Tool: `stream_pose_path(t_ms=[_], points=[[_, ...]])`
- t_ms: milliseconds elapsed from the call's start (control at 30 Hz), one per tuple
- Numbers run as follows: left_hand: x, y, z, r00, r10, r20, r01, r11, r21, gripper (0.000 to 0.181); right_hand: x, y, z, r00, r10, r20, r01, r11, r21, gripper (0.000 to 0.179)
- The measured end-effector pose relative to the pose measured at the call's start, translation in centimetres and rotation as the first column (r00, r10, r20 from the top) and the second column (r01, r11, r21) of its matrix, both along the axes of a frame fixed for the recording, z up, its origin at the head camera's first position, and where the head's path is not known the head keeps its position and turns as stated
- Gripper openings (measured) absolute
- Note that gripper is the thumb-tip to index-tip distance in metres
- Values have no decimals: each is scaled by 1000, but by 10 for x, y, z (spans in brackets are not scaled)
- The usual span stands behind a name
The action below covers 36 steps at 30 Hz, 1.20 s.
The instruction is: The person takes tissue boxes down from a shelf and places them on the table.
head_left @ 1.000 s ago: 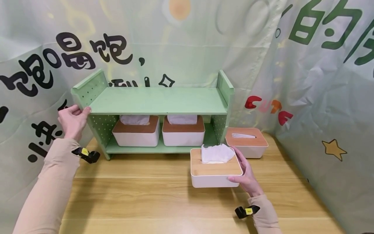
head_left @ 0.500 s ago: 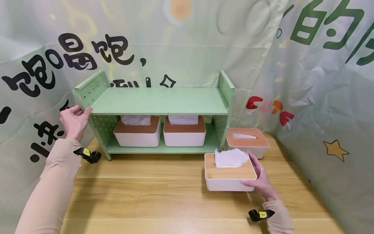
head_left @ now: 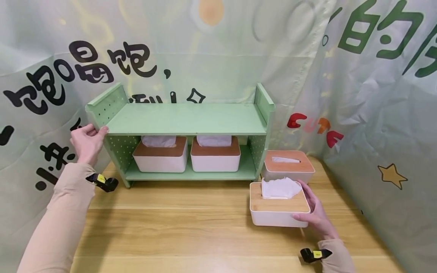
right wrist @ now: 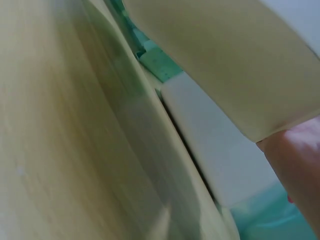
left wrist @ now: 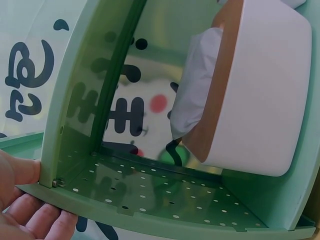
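My left hand (head_left: 87, 143) grips the left side of a small green shelf (head_left: 186, 118). In the left wrist view, its thumb (left wrist: 22, 169) lies on one side of the edge and the fingers fold over the perforated panel. My right hand (head_left: 317, 216) holds a white tissue box (head_left: 278, 218) with a light wooden lid by its right end, a tissue sticking out on top. The right wrist view has this box raised over the table, its underside (right wrist: 220, 60) showing. Two similar boxes with darker lids, a left one (head_left: 160, 163) and a right one (head_left: 216, 162), stand on the lower shelf.
Another tissue box (head_left: 289, 172) with a reddish-brown lid stands on the wooden table (head_left: 164, 227), just right of the shelf and behind the held box. A printed cloth (head_left: 218, 68) hangs behind the shelf and continues along the right side (head_left: 372, 125).
My right hand has carried the held tissue box to the right and nearer, away from the shelf front. The left hand keeps its grip on the shelf's side.
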State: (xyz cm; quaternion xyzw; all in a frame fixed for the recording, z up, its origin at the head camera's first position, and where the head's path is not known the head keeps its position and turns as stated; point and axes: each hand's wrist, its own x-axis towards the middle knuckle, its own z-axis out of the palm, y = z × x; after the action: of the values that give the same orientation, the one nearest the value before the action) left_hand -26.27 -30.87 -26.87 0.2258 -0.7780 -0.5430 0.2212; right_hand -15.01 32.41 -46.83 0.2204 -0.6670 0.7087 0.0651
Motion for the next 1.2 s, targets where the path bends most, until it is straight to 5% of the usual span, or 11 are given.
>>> stream_pose_path(t_ms=[533,767,1067,1200], points=[[1,2,0,1000,-3,6,3,1000,16,58,5,19,-10,1000,19,-15,-19,1000,-21,103],[1,1,-1,1000,5,7,-5,1000,4,58,0,31,-2,999,48,-21,-44,988,145,109],[1,1,-1,1000,1,9,-2,1000,9,57,-1,48,0,995,83,48,-94,934,345,110],[1,1,0,1000,-4,9,4,1000,19,58,1,53,-1,986,83,144,-135,904,405,115]])
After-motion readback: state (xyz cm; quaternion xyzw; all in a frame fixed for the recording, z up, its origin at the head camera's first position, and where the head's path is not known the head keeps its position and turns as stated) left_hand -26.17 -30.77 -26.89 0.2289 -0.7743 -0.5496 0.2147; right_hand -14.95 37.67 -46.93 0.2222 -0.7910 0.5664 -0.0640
